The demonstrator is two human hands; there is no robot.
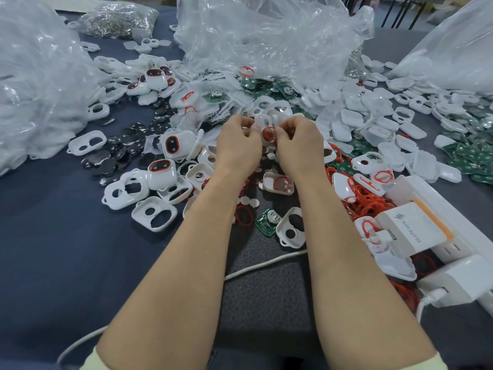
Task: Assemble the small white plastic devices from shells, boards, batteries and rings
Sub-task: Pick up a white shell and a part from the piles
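Pinched in both hands: white shell (262, 120) with red ring (268, 134).
Left hand (238, 146), right hand (298, 148) curled round it, above heap of loose shells (354, 121), green boards (257, 85) and black discs (125, 153) on blue table (53, 222).

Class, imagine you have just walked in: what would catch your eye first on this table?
The left hand and right hand meet mid-table, pinching a white shell and a red ring. Around them sprawl loose white shells, green boards and red rings, with crumpled clear plastic bags behind.
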